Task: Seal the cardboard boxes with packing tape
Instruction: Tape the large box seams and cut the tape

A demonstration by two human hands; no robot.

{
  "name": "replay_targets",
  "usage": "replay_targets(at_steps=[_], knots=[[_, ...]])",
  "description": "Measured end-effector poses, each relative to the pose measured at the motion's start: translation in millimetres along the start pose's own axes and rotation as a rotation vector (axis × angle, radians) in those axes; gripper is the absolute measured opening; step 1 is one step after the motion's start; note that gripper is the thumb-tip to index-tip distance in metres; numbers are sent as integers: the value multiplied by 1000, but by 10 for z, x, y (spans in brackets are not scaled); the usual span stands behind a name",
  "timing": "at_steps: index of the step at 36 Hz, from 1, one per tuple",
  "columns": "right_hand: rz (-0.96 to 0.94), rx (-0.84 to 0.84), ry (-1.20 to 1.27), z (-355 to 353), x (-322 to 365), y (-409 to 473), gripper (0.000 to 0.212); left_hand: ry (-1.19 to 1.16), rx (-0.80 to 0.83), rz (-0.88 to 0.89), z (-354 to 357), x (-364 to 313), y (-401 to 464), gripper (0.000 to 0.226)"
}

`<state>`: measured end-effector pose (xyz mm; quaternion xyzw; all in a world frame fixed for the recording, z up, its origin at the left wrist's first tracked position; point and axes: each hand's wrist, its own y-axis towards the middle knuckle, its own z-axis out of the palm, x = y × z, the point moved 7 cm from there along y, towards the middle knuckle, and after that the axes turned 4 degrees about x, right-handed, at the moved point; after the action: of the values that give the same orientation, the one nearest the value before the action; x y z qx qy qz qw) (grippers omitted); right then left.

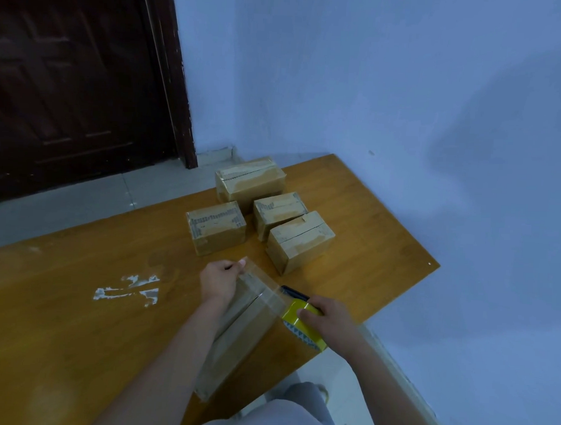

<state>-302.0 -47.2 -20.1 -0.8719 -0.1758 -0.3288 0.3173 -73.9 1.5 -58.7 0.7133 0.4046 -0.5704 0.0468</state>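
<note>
Two hands are pulling clear tape over a long box on the desk.

The big orange desk (78, 316) is sitting by a blue wall (404, 89) and a dark door (71, 78). A long cardboard box (233, 334) is lying at the near edge, and four smaller boxes (260, 211) are waiting farther back. The left hand (221, 280) is resting on the box's far end, its grip pinching the tape strip (263, 291). The right hand (328, 319) is curling around the yellow tape roll (303, 327), just beside the box. Something black (294, 292), maybe a cutter, is poking out behind the roll.
</note>
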Motion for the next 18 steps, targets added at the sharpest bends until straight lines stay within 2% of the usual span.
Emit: replay_targets(at_steps=[10,18], knots=[[23,-5,9,34,-63,35,33,48,25,-61,23,42,52,30],[26,-22,32,54,-82,42,30,129,106,-135,58,81,117,31]])
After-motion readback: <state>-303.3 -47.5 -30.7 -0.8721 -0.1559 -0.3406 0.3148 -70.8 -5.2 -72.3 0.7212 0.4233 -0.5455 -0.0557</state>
